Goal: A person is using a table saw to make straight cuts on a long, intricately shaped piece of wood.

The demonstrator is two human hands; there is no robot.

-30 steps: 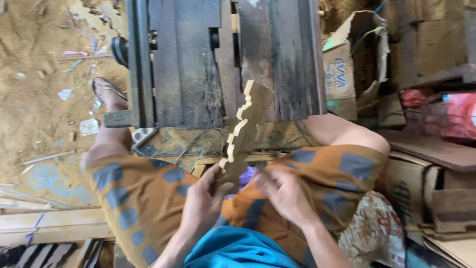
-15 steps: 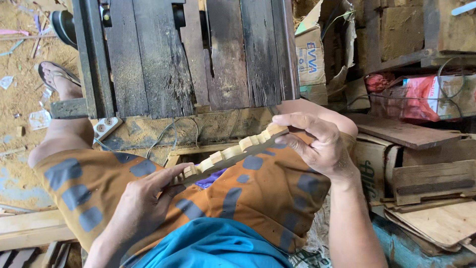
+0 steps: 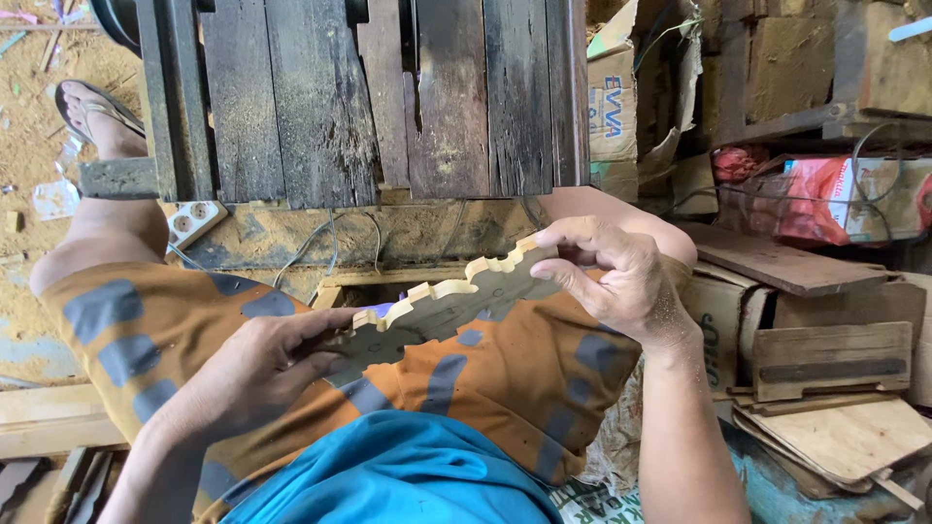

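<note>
item: one scalloped wooden strip (image 3: 442, 296), lying across the lap, both hands gripping it. left hand (image 3: 257, 374) is pinching the near end; right hand (image 3: 612, 277) is clasping the far end between thumb and fingers. step, judged: inspecting the cut edge; turning it next is calling for steady grip at both ends. beyond the hands: one dark slatted bench (image 3: 369, 97), one socket strip (image 3: 194, 221), one sandal (image 3: 92, 107); right of the right hand, one red bag (image 3: 825, 199).

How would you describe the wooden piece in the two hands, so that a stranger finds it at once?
Below the dark plank table, over the lap in orange patterned shorts, the left hand and right hand hold a flat wooden strip by its ends. Unlike the straight boards nearby, its pale upper edge is cut in steps.
</note>
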